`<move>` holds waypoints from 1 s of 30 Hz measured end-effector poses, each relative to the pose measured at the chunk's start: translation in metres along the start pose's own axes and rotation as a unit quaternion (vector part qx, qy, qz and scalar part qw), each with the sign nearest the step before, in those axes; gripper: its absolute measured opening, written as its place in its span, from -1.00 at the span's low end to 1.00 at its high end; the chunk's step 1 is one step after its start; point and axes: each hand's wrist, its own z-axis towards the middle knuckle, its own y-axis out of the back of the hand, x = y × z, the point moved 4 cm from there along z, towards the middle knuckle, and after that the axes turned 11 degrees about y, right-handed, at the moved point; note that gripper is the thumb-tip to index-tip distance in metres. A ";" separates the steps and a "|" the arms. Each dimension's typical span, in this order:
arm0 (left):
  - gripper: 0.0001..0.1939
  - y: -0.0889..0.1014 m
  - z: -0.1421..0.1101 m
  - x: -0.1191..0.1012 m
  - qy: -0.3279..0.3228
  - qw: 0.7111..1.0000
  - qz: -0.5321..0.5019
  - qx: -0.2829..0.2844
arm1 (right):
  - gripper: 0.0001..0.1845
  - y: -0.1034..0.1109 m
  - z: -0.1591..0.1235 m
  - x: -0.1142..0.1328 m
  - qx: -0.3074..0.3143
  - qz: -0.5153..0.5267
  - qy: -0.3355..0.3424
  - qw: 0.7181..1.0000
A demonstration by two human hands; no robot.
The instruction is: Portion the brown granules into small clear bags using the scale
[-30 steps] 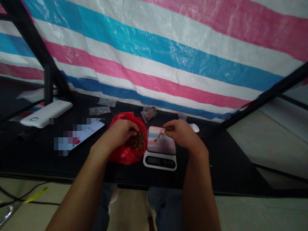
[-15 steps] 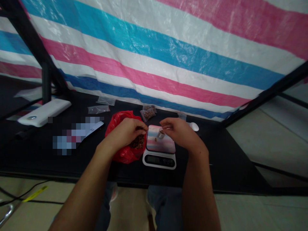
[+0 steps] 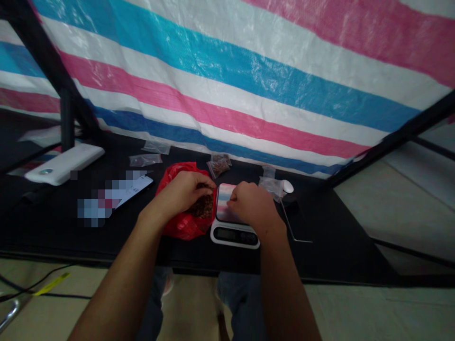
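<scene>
A red plastic bag [image 3: 186,228] lies open on the black table, with small brown kernels or beans [image 3: 202,208] inside it. My left hand [image 3: 194,187] is over the bag, its fingertips closed at the bag's right rim. Right beside it stands a white kitchen scale [image 3: 216,241] with a shiny plate [image 3: 224,192] and a dark display. Over that plate is my right hand [image 3: 250,201], thumb and fingers pinched together close to the surface. What the pinch holds is too small to make out. A small metal cup seen earlier on the plate is hidden by this hand.
Small clear bags with brown contents [image 3: 219,166] lie behind the scale. Clear plastic bags [image 3: 145,160] are at the back left, another [image 3: 270,185] at right near a round white object [image 3: 287,186]. A phone [image 3: 137,187] and white device [image 3: 66,165] lie left. A striped sheet [image 3: 227,85] hangs behind.
My right hand has moved left and down over the scale plate, its fingers now pinched, covering the cup and a loose brown piece. My left hand stays almost in place at the bag.
</scene>
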 end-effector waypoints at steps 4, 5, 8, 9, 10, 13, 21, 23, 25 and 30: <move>-0.80 0.001 -0.001 0.001 -0.007 1.000 -0.004 -0.005 | -0.69 -0.007 0.003 0.009 0.003 -0.028 -0.013 1.000; -0.80 0.001 -0.001 0.001 -0.008 1.000 -0.005 -0.007 | -0.70 -0.006 0.002 0.009 0.006 -0.030 -0.010 0.999; -0.80 0.002 -0.001 0.003 -0.003 1.000 -0.011 -0.010 | -0.75 0.001 -0.003 0.006 0.000 -0.024 0.010 1.000; -0.80 0.002 -0.001 0.004 -0.002 1.000 -0.016 -0.013 | -0.76 0.006 -0.005 0.002 -0.012 -0.016 0.016 1.000; -0.81 0.002 -0.001 0.004 -0.002 1.000 -0.023 -0.016 | -0.76 0.011 -0.007 -0.003 -0.030 -0.005 0.019 0.999; -0.81 0.000 -0.001 0.001 -0.009 0.998 -0.054 -0.022 | -0.73 0.024 -0.012 -0.024 -0.077 0.041 0.008 0.996; -0.81 -0.025 0.016 -0.026 -0.060 0.992 -0.109 -0.033 | -0.64 0.020 -0.006 -0.051 -0.121 0.148 0.052 0.980; -0.80 -0.033 0.023 -0.036 -0.086 0.992 -0.087 -0.038 | -0.63 0.023 -0.007 -0.055 -0.154 0.167 0.046 0.973; -0.78 -0.041 0.030 -0.044 -0.112 0.992 -0.052 -0.034 | -0.66 0.025 -0.008 -0.059 -0.176 0.194 0.039 0.964; -0.72 -0.058 0.042 -0.051 -0.134 0.990 0.055 -0.001 | -0.71 0.024 -0.009 -0.068 -0.191 0.245 0.022 0.950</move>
